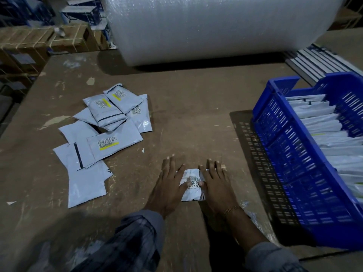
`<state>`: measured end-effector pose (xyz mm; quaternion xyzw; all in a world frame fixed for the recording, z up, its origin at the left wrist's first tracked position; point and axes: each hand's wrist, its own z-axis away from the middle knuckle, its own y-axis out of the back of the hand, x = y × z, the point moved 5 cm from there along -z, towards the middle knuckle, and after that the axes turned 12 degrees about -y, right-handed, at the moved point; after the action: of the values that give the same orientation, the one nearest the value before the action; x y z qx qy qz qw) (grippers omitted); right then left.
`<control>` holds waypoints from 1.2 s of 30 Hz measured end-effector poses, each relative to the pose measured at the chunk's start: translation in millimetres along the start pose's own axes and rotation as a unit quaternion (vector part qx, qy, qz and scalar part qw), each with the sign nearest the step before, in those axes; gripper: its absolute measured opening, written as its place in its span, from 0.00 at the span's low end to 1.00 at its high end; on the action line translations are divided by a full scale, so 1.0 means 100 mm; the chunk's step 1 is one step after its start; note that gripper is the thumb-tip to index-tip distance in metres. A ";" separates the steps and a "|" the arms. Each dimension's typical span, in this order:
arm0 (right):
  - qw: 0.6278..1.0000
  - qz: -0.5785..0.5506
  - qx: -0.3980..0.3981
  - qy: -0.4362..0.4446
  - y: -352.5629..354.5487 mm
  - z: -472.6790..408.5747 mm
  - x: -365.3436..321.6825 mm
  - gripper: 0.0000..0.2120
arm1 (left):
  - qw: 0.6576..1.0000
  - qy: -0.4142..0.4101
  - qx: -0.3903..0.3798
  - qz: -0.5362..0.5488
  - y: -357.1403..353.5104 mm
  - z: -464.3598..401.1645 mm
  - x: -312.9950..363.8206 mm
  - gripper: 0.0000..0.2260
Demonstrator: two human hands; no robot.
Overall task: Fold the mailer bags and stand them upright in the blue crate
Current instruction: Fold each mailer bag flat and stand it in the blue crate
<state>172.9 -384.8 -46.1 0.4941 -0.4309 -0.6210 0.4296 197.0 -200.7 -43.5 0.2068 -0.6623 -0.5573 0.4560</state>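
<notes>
On the brown worktable (192,118), two hands press a small grey mailer bag (192,183) flat.

Left hand (169,183) and right hand (215,182) lie palm-down on either side of the bag, fingers straight and slightly spread, thumbs resting on its barcode label; a thin bracelet (231,209) circles the right wrist. To the left lies a loose pile of mailer bags (102,134), some folded, some flat. At the right stands the blue crate (298,173), with a row of folded bags (330,138) set upright inside. A large bubble wrap roll (212,28) lies across the table's far side.
</notes>
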 end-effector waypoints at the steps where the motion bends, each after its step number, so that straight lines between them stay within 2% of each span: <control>1: 1.000 -0.013 -0.010 -0.003 0.04 -0.01 0.02 0.25 | 1.000 0.003 0.018 0.009 0.02 0.01 -0.05 0.37; 4: 0.998 -0.057 0.014 0.002 0.28 0.00 0.03 0.16 | 0.999 0.025 0.021 -0.026 0.09 0.02 -0.13 0.45; 6: 0.996 -0.092 0.020 0.003 0.49 0.05 0.01 0.12 | 0.999 0.034 0.028 -0.025 0.23 0.03 -0.05 0.41; 8: 0.992 -0.120 0.038 0.011 0.79 0.12 -0.01 0.12 | 0.996 0.074 0.034 0.020 0.44 0.03 0.13 0.34; 10: 0.988 -0.133 0.081 0.017 1.20 0.20 0.03 0.14 | 0.992 0.091 0.048 0.071 0.61 -0.06 0.33 0.32; 12: 0.982 -0.133 0.129 0.033 1.66 0.29 0.10 0.15 | 0.989 0.051 0.097 0.100 0.95 -0.20 0.65 0.28; 15: 0.974 -0.127 0.184 0.027 2.26 0.45 0.37 0.20 | 0.980 -0.068 0.159 0.099 1.46 -0.43 1.27 0.16; 17: 0.969 -0.114 0.218 0.023 2.60 0.56 0.63 0.21 | 0.973 -0.125 0.182 0.071 1.74 -0.53 1.71 0.15; 21: 0.955 -0.080 0.279 0.051 3.10 0.86 1.16 0.09 | 0.954 -0.207 0.210 0.060 1.96 -0.63 2.46 0.19; 24: 0.949 -0.062 0.309 0.024 3.35 1.08 1.57 0.14 | 0.942 -0.256 0.208 0.065 1.99 -0.74 2.96 0.17; 31: 0.947 -0.068 0.308 -0.063 3.41 1.32 2.75 0.16 | 0.922 -0.327 0.171 0.118 1.56 -1.15 3.94 0.16; 36: 0.968 -0.023 0.224 -0.113 3.32 1.34 3.53 0.19 | 0.921 -0.322 0.135 0.175 1.06 -1.36 4.35 0.13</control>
<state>26.5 -794.8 205.9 0.5142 -0.5931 -0.5701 0.2424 118.3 -584.0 212.2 -0.0437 -0.8677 -0.4106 0.2767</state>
